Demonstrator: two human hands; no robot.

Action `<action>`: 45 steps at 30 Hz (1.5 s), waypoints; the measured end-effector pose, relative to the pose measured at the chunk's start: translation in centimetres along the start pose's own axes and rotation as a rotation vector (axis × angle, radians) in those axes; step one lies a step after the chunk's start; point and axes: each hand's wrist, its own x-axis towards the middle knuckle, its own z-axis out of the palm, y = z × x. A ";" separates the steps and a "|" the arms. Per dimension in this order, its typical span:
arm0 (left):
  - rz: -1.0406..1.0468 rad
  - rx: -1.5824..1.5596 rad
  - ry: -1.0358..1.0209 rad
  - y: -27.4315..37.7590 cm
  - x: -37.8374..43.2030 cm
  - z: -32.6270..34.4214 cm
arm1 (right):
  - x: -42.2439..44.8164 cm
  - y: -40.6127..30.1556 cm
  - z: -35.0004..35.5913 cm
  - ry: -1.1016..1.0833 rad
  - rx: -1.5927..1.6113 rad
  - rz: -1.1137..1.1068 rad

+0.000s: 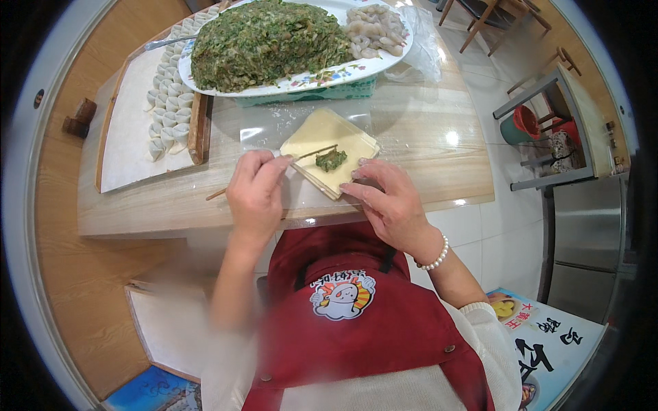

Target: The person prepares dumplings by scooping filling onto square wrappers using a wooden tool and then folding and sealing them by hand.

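My left hand (256,192) pinches a thin wooden stick (314,152), like a chopstick, whose far end lies over the wrappers beside the filling. Its fingertips are at the left corner of a stack of square, pale yellow dough wrappers (321,131). A small dab of green filling (330,160) sits on the top wrapper. At the right edge and near corner of the stack, my right hand (395,205) touches the dough with its fingers spread. A clear plastic sheet (257,131) lies beneath the stack.
Beyond the wrappers, an oval floral platter (303,79) holds a green filling mound (267,43) and peeled shrimp (374,31). It rests on a green box (334,92). A spoon handle (167,42) juts left. Folded dumplings (169,115) line a wood-rimmed tray (123,138). A plastic bag (424,43) lies right.
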 end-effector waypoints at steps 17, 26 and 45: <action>-0.139 0.008 0.004 1.1 -1.7 -2.2 | 1.2 -0.4 1.4 0.136 -0.007 -0.016; -0.081 0.113 -0.006 1.1 -1.1 0.0 | 1.3 -0.4 1.4 0.137 -0.016 -0.022; 0.145 0.390 0.111 2.0 9.7 -2.5 | 1.3 -0.5 1.4 0.172 0.010 -0.020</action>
